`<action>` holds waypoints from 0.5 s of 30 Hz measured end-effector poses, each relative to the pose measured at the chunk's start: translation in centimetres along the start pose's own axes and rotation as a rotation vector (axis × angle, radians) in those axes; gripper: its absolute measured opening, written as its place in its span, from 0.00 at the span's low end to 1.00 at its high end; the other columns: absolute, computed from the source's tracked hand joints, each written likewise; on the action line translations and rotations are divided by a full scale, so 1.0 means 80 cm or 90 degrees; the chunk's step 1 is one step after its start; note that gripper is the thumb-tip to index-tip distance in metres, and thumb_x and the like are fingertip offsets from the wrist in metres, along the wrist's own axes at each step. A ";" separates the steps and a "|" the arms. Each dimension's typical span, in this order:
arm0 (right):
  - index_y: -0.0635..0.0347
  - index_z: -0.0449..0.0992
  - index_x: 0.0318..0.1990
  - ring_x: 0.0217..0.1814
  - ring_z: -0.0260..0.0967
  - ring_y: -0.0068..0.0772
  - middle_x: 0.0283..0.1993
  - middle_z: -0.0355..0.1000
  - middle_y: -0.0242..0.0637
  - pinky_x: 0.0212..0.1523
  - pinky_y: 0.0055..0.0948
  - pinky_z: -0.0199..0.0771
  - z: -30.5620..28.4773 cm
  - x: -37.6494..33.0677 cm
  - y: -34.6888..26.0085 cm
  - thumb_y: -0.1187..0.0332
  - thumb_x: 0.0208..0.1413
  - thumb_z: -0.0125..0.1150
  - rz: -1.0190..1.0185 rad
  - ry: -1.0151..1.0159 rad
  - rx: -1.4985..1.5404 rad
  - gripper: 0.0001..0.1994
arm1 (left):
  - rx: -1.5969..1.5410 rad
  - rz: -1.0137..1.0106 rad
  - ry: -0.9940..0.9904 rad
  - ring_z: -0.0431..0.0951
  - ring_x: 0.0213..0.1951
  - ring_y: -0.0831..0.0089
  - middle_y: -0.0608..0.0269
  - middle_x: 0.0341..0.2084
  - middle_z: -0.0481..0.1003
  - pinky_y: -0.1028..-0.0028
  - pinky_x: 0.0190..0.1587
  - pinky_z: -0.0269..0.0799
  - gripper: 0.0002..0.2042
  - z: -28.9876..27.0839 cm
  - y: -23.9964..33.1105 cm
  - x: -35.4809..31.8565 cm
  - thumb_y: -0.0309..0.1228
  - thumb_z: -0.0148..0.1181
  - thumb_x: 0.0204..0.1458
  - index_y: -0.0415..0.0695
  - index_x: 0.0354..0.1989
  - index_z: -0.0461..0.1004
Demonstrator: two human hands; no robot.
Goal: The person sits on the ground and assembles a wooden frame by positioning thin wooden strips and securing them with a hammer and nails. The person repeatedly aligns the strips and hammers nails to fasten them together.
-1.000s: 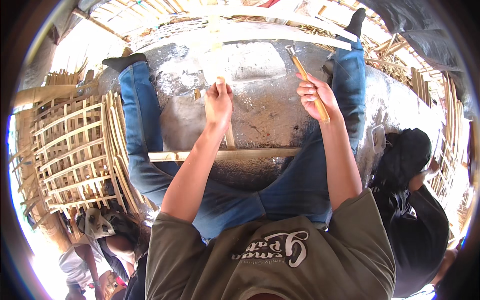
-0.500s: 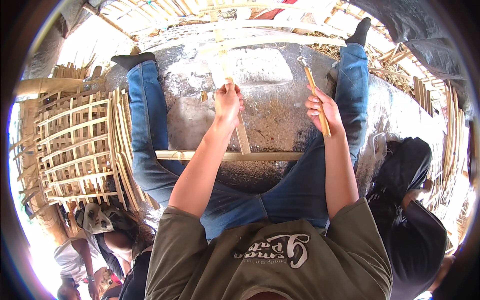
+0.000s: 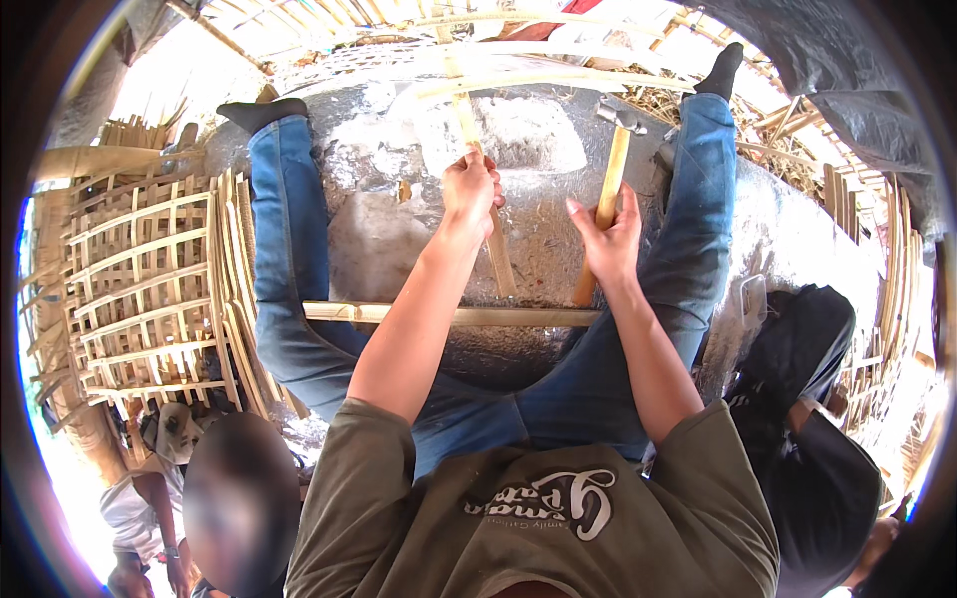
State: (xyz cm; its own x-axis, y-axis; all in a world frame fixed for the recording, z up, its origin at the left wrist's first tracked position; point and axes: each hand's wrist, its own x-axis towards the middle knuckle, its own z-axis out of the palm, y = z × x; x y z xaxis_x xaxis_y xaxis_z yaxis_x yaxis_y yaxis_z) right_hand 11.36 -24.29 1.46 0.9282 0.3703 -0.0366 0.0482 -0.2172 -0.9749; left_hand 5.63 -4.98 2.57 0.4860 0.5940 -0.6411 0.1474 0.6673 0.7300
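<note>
My left hand (image 3: pixel 471 189) is closed around a long, pale bamboo slat (image 3: pixel 467 115). The slat runs away from me, and its near end comes out below my fist. Farther off, it meets curved bamboo strips (image 3: pixel 528 82) lying crosswise. My right hand (image 3: pixel 611 237) grips a hammer (image 3: pixel 616 159) by its wooden handle, thumb on the left side and fingers on the right. The metal head points away from me, apart from the slat. Between my jeans-clad legs another bamboo piece (image 3: pixel 478 316) lies crosswise, partly hidden behind my left forearm.
Bamboo lattice panels (image 3: pixel 145 289) are stacked left of my left leg. A person (image 3: pixel 150 508) is at the lower left, and another in dark clothes (image 3: pixel 797 419) sits close on the right. The dark, worn ground sheet (image 3: pixel 389 234) spreads between my legs.
My right hand has shifted left and slightly nearer me, and the hammer's handle end has swung left. My left hand and the slat have moved a little to the right.
</note>
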 end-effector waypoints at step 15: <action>0.63 0.64 0.55 0.37 0.78 0.28 0.43 0.81 0.38 0.40 0.30 0.79 0.037 -0.046 -0.017 0.62 0.45 0.81 0.022 -0.240 -0.089 0.35 | 0.051 0.016 0.032 0.64 0.14 0.75 0.63 0.16 0.67 0.72 0.16 0.62 0.26 0.002 0.004 0.015 0.45 0.41 0.72 0.35 0.28 0.71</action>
State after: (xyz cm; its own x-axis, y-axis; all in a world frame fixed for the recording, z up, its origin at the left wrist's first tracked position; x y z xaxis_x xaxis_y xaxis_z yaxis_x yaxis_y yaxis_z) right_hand 6.76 -22.69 2.26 0.7305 0.6607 -0.1727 0.0930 -0.3468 -0.9333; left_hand 6.41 -4.14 2.08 0.4469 0.6328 -0.6324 0.2059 0.6152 0.7610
